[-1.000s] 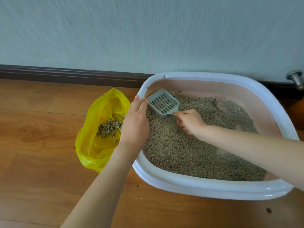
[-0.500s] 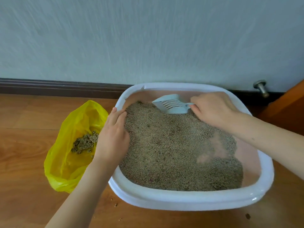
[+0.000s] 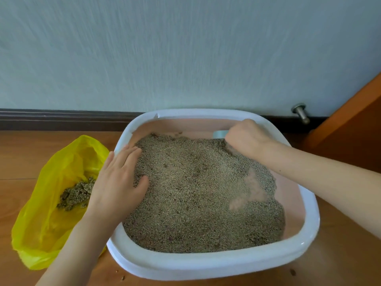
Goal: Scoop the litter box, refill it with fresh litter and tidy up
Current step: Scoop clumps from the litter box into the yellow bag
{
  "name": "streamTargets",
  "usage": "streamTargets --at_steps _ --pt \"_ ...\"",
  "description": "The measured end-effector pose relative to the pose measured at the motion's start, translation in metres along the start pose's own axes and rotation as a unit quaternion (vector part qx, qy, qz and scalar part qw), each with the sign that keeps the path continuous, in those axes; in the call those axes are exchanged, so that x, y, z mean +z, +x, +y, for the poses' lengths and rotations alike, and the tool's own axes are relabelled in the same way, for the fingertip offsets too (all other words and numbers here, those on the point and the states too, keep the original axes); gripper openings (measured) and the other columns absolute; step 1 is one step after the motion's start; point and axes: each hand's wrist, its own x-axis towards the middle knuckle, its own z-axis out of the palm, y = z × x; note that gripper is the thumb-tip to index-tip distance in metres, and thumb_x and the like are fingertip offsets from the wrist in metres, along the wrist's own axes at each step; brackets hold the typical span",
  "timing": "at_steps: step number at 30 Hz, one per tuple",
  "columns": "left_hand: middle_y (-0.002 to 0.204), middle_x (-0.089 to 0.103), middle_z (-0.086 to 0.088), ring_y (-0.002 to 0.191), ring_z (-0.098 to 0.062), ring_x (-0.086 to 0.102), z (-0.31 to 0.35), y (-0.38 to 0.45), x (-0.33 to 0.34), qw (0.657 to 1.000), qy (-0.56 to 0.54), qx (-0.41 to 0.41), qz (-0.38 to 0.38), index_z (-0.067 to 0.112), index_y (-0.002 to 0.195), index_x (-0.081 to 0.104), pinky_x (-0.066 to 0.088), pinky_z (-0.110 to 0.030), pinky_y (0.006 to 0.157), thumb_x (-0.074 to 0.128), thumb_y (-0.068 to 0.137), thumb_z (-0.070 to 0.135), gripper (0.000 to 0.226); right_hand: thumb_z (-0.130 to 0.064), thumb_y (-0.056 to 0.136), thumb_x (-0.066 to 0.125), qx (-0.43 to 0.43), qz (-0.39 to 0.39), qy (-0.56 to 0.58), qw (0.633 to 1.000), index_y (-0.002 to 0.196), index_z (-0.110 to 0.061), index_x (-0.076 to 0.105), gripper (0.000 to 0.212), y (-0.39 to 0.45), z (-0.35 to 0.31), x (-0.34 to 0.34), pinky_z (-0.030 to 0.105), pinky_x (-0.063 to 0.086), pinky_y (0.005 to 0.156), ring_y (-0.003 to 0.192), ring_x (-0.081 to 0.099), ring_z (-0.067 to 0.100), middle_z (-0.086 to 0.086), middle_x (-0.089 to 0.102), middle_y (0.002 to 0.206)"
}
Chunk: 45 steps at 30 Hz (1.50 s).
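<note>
Clearly still the scooping step: the litter box, white rim w/ pink inner wall, sits on the wood floor against the baseboard, and it's filled w/ grey-tan litter except a bare pink patch toward the box's right side. Right hand is at the far right corner of the box, fingers curled round the scoop; only a pale blue sliver of it shows, the rest is hidden by the hand & litter, so can't tell if it's loaded. Left hand lies flat, fingers straight, over the box's left rim w/ thumb on the litter, prob. steadying the box. Next move, I'd judge: drag the scoop through the litter, lift, sift, then carry across to the yellow bag just beside the box's left edge, which already holds some clumps. The left hand and forearm lie right on that path, so they'd need clearing or passing over. Stray bits lie on the floor at the near edge; a metal door stop and an orange wood door stand at the far right, well clear of the work.
</note>
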Motion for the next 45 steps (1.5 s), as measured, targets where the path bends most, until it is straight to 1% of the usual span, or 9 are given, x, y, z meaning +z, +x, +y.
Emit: streamTargets --at_steps 4,9,13,19,23,31,38,41,45 --pt "0.139 0.050 -0.007 0.138 -0.022 0.034 0.001 0.000 0.001 1.000 0.013 -0.004 -0.002 0.005 0.135 0.049 0.012 -0.037 0.115 0.048 0.079 0.036 0.064 -0.003 0.083 0.057 -0.070 -0.010 -0.026 0.997 0.085 -0.016 0.066 0.016 0.004 -0.006 -0.026 0.027 0.040 0.060 0.087 0.066 0.026 0.002 0.069 0.087" --pt "0.140 0.049 -0.006 0.140 -0.021 0.032 0.002 0.001 0.000 1.000 0.020 -0.008 -0.010 0.007 0.137 0.047 0.010 -0.036 0.116 0.045 0.080 0.037 0.064 -0.009 0.089 0.053 0.014 -0.012 -0.005 1.000 0.081 -0.016 0.049 0.011 0.010 0.038 -0.049 0.023 0.031 0.051 0.069 0.046 0.022 -0.003 0.037 0.064" --pt "0.139 0.050 -0.007 0.139 -0.022 0.033 0.002 0.001 -0.001 1.000 0.022 -0.010 -0.010 0.006 0.136 0.048 0.010 -0.037 0.116 0.046 0.080 0.036 0.064 -0.008 0.092 0.049 0.012 -0.059 0.003 0.998 0.086 -0.016 0.058 0.014 -0.002 0.014 -0.039 0.027 0.039 0.065 0.092 0.061 0.024 -0.001 0.059 0.086" --pt "0.138 0.051 -0.007 0.139 -0.023 0.034 0.002 0.001 -0.001 1.000 0.018 -0.011 -0.008 0.006 0.135 0.049 0.012 -0.039 0.116 0.045 0.080 0.036 0.063 -0.011 0.091 0.049 0.061 -0.078 0.061 0.993 0.067 -0.016 0.039 0.027 0.003 0.024 -0.041 0.024 0.031 0.050 0.060 0.041 0.012 -0.004 0.043 0.070" --pt "0.138 0.051 -0.007 0.139 -0.023 0.034 0.003 0.001 -0.001 1.000 0.016 -0.010 -0.006 0.006 0.135 0.049 0.012 -0.038 0.116 0.045 0.080 0.036 0.063 -0.010 0.094 0.046 0.080 -0.113 0.055 0.989 0.082 -0.013 0.053 0.014 0.002 0.009 -0.028 0.023 0.031 0.051 0.079 0.052 0.018 -0.001 0.055 0.092" --pt "0.136 0.052 -0.009 0.137 -0.025 0.036 0.002 0.001 0.000 1.000 0.008 -0.008 -0.003 0.005 0.133 0.050 0.013 -0.040 0.115 0.047 0.079 0.035 0.062 -0.014 0.092 0.050 0.138 -0.132 0.097 0.977 0.067 -0.017 0.039 0.027 0.004 0.021 -0.035 0.023 0.030 0.048 0.069 0.046 0.015 -0.003 0.041 0.071" --pt "0.136 0.052 -0.009 0.138 -0.025 0.036 0.002 0.000 -0.001 1.000 0.003 -0.011 0.000 0.004 0.133 0.050 0.015 -0.041 0.116 0.047 0.080 0.034 0.062 -0.012 0.084 0.061 0.102 -0.137 0.186 0.968 0.069 -0.011 0.053 0.017 0.010 0.038 -0.039 0.022 0.029 0.044 0.051 0.040 0.013 -0.002 0.046 0.063" --pt "0.136 0.052 -0.009 0.137 -0.025 0.036 0.002 0.000 -0.001 1.000 -0.002 -0.012 0.001 0.004 0.133 0.050 0.015 -0.041 0.116 0.046 0.080 0.034 0.062 -0.011 0.084 0.063 0.148 -0.174 0.243 0.943 0.063 -0.012 0.049 0.026 0.003 0.056 -0.030 0.020 0.029 0.042 0.043 0.040 0.012 -0.004 0.049 0.046" --pt "0.136 0.052 -0.009 0.137 -0.025 0.037 0.003 0.001 -0.001 1.000 -0.003 -0.014 0.004 0.004 0.133 0.051 0.014 -0.041 0.116 0.046 0.080 0.034 0.061 -0.009 0.087 0.063 0.218 -0.274 0.425 0.835 0.069 -0.004 0.061 0.019 -0.005 0.086 0.003 0.016 0.019 0.036 0.026 0.023 0.009 -0.003 0.039 0.035"
